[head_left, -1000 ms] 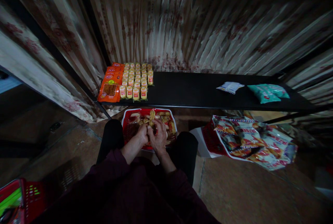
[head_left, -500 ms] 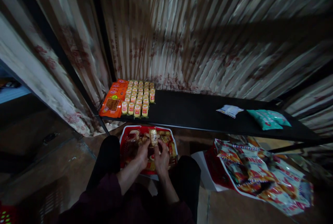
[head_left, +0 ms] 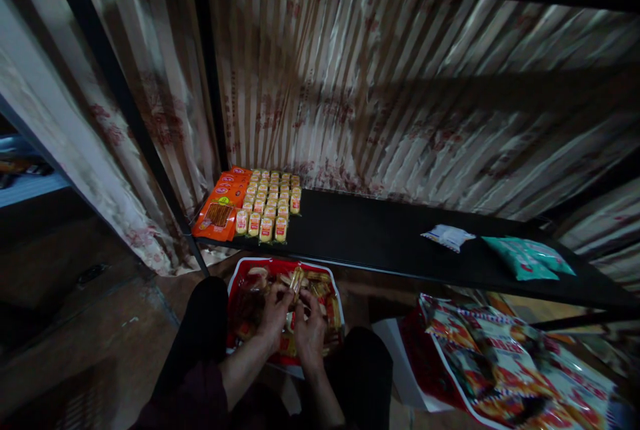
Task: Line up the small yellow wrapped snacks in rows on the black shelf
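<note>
Over a red basket with a white rim (head_left: 235, 283), my left hand (head_left: 274, 313) and my right hand (head_left: 310, 327) are close together. Both hold one small gold-wrapped snack (head_left: 297, 281) between their fingertips, its long side pointing away from me. Many similar wrapped pieces lie in the basket below. On the black shelf (head_left: 360, 223) ahead, rows of small yellow snack packs (head_left: 267, 229) stand beside overlapping orange packets (head_left: 219, 213) at the left end.
On the shelf's right half lie a white packet (head_left: 449, 237) and green packets (head_left: 523, 257). A second red basket (head_left: 425, 357), full of large snack bags (head_left: 510, 357), is at the lower right. My knees flank the near basket. A striped curtain (head_left: 350, 83) hangs behind.
The view has tilted up, so the shelf and baskets appear lower. The wrapped snack has turned in my fingers, showing a narrower side.
</note>
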### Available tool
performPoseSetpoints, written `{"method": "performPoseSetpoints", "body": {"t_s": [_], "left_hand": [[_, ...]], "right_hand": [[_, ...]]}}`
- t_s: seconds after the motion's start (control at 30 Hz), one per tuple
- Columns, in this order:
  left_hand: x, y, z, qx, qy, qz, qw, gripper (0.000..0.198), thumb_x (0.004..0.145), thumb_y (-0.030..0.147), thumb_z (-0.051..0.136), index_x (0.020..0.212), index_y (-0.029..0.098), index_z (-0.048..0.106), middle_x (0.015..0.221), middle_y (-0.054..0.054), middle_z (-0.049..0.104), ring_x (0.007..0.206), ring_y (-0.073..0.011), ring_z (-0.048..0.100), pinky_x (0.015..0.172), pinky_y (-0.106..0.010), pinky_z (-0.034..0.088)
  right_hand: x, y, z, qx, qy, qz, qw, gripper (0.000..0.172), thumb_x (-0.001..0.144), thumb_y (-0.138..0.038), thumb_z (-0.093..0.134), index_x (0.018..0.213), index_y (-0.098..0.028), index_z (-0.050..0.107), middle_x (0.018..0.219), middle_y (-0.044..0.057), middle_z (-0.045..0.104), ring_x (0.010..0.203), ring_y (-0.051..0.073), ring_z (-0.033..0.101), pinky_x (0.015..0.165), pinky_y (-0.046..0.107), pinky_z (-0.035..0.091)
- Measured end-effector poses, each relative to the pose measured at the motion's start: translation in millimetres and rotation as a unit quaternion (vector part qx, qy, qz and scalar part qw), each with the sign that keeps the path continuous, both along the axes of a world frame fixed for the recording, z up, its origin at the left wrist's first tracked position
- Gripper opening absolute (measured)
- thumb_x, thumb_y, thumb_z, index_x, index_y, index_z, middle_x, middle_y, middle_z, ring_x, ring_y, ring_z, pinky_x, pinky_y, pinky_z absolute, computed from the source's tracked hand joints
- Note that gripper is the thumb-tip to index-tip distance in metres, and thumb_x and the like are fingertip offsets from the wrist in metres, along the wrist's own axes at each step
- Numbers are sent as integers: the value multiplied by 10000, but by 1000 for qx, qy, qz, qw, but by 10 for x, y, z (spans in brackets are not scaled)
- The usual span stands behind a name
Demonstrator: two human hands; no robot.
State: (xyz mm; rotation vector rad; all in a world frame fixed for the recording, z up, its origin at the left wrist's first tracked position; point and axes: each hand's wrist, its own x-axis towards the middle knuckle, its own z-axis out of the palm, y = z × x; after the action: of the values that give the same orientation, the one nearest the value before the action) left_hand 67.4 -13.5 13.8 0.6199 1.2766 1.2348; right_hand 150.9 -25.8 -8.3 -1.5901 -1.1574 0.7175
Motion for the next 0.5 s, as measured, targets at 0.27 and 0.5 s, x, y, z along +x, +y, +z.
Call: {"method": "performPoseSetpoints", "body": {"t_s": [0.27,0.5], "left_hand": [[0,21,24,111,181,-45,976,86,735,161,488,751,205,560,822,-32,622,854,-184,589,842,-331,456],[28,39,169,149,183,-50,970,220,690,66,497,797,212,621,898,-47,644,915,-196,581,898,-336,436]], "right_hand": [[-13,15,107,-74,156,-34,984,611,711,-575,604,1148,-149,635,1219,123,640,1165,269,567,990,356,429],[45,148,91,-54,171,5,984,549,744,-540,614,1161,-183,632,1166,93,671,1103,257,609,932,360,473]]}}
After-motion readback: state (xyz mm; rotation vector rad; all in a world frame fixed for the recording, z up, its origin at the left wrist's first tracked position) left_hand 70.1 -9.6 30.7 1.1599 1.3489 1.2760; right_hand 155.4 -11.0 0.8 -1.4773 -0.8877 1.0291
